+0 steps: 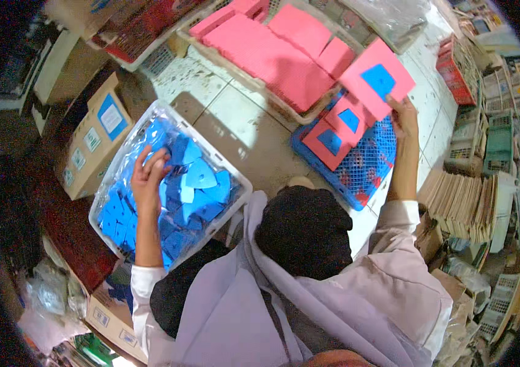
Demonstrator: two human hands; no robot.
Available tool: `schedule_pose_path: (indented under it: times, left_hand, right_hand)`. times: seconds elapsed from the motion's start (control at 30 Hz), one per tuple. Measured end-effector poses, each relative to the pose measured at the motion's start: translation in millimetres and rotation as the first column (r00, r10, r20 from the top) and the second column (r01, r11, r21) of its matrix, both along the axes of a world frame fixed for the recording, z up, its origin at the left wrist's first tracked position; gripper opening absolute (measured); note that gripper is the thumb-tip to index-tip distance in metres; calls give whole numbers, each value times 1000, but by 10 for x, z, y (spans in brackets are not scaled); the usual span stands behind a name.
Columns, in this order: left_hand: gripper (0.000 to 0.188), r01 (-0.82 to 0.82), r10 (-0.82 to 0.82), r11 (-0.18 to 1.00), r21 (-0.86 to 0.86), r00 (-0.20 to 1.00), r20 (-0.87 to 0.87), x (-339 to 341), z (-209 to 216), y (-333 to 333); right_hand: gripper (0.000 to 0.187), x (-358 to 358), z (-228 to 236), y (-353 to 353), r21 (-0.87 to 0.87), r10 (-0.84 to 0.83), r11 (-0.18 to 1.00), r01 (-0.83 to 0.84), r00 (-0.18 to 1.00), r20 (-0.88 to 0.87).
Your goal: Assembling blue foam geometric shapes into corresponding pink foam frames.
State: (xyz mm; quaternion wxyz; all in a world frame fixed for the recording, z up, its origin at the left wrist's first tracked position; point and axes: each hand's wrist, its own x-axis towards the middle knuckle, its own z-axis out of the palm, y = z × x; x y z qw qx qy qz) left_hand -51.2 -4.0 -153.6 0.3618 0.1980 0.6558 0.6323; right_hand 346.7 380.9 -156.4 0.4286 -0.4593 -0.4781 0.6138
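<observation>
On the right, my right hand [403,116] grips the edge of a pink square sheet [367,68] with a blue piece [378,81] lying on its middle. Beneath it, more pink sheets [319,154] with blue pieces rest on an upturned-looking blue plastic basket [367,162]. My left hand [148,176] hovers over a white crate [230,174] full of loose blue pieces [200,175]. Its fingers are bent and apart, with nothing visible between them. Some blue pieces there have pointed shapes and small dark holes.
Ahead stands a pale crate [254,92] filled with stacked pink sheets [266,52]. A cardboard box [93,142] sits beside the white crate. At right are a red crate [457,72] and a pile of thin boards [460,205]. Tiled floor [229,116] lies between the crates.
</observation>
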Motion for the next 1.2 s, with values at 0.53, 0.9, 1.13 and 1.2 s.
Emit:
schedule_pose_path:
  times: [0.53, 0.9, 1.13, 1.2]
  left_hand:
    - [44, -210, 178, 937, -279, 975, -135, -373, 60, -667]
    - [27, -340, 211, 816, -468, 928, -307, -490, -222, -662]
    - [26, -245, 123, 926, -287, 915, -385, -532, -354, -572]
    - [29, -264, 14, 904, -336, 805, -593, -410, -384, -664]
  right_hand:
    - [21, 895, -1736, 1771, -383, 69, 909, 163, 849, 524]
    - [38, 106, -990, 1701, 561, -428, 792, -239, 438, 790]
    - [29, -1792, -60, 485, 613, 154, 645, -456, 864, 480]
    - [45, -2223, 26, 377, 647, 260, 558, -519, 851, 457]
